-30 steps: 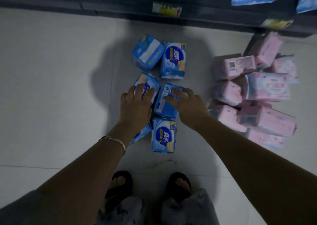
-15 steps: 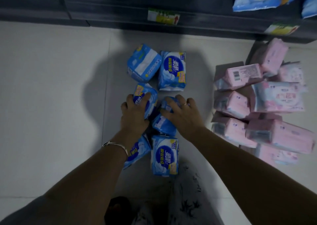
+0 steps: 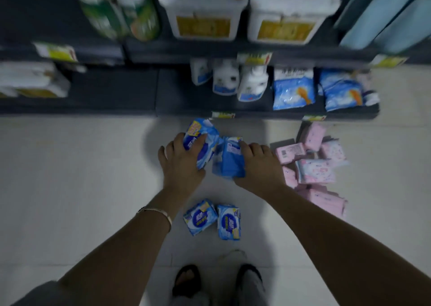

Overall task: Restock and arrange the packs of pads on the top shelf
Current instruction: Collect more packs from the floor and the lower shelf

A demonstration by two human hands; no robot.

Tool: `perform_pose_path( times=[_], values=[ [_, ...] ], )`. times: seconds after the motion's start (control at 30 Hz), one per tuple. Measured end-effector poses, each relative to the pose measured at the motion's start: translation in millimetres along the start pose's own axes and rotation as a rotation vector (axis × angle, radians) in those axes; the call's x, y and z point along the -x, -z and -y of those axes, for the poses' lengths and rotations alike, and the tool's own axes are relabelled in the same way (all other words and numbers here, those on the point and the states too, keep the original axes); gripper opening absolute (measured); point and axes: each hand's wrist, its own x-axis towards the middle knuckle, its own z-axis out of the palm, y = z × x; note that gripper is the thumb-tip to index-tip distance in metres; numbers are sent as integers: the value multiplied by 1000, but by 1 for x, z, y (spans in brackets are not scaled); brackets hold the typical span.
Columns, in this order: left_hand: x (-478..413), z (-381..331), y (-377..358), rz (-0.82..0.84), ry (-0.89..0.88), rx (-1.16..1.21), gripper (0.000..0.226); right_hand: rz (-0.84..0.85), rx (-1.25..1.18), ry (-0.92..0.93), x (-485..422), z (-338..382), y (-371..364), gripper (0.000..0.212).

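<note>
The left hand (image 3: 182,165) is gripping a blue pack (image 3: 200,142) and the right hand (image 3: 258,165) a second pack (image 3: 227,163), side by side, long axes running near-to-far toward the shelves (image 3: 116,89) beyond, top shelf unseen.

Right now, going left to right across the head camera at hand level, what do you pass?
Left hand → light blue pack it grips → darker blue pack → right hand gripping it → pile of pink packs.
</note>
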Motion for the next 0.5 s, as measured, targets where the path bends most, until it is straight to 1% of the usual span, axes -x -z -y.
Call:
perform_pose_path(
  times=[0.1,0.17,0.3,0.4,0.5],
  values=[
    [-7,-16,76,-46,-70,72,82,-88,-28,-11,2,15,82,84],
    [-10,-34,133,-79,-72,73,80,-144,-25,-25,2,24,139,85],
    [-13,-68,244,-200,-118,92,80,-295,-22,-28,7,44,254,80],
    [-16,-86,317,-291,-178,94,78,-309,-42,-42,13,64,334,84],
    [-13,-97,386,-359,-231,115,75,-374,-36,-35,19,82,404,89]
  ],
)
